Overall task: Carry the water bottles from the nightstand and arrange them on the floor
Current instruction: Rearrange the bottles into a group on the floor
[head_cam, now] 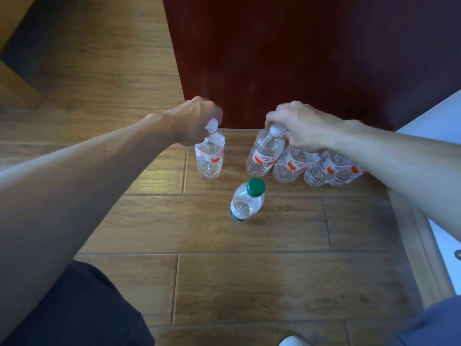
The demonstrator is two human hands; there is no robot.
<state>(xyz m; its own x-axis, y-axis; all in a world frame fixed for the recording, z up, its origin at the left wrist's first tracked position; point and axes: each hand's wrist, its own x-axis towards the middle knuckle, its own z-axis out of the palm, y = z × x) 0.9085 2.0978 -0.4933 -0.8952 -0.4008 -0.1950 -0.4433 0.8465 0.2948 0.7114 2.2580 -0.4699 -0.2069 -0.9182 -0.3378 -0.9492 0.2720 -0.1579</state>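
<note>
**2 hands hold 2 bottles by their tops on the wood floor**

The left hand point(193, 121) is closed around the white cap of 1 water bottle point(209, 156). The fingers curl tight on the cap. This bottle stands up on the wood floor point(249, 283), off by itself on the left. It has a white and orange label.

The right hand point(299, 127) grips the white cap of a second bottle point(264, 154). The fingers pinch the top from above. This bottle leans a little and sits at the left end of a row.

The row runs to the right, under the right arm. Next to the held bottle is a third bottle point(289, 167), touching it. After that come more bottles point(331, 172), packed close together. The arm hides part of them, so I cannot tell how many there are. All have orange and white labels.

A smaller bottle with a green cap point(245, 202) stands alone, closer to the person. It sits in front of the gap between the 2 held bottles and touches none of them.

Behind the bottles is a dark red panel point(299, 58) that comes down to the floor. A white piece of furniture point(434, 118) with a wood edge is on the right. A dark trouser leg point(74, 308) shows at the bottom left.
</note>
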